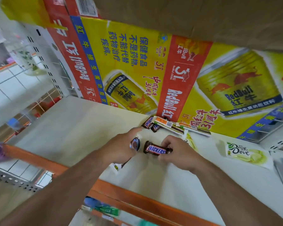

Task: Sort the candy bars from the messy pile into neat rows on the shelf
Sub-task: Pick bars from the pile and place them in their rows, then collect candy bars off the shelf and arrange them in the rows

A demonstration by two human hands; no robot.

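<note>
Right hand (178,152) pinching Snickers (156,150), left (119,147) gripping candy (135,143)

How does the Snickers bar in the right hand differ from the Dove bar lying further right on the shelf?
Colour: the Snickers bar has a dark brown wrapper with a blue-and-white logo; the Dove bar is pale green and white. Shape: the Snickers bar looks narrow and chunky, the Dove bar wide and flat. State: the right hand grips the Snickers bar; the Dove bar lies untouched on the shelf. Both are wrapped.
</note>
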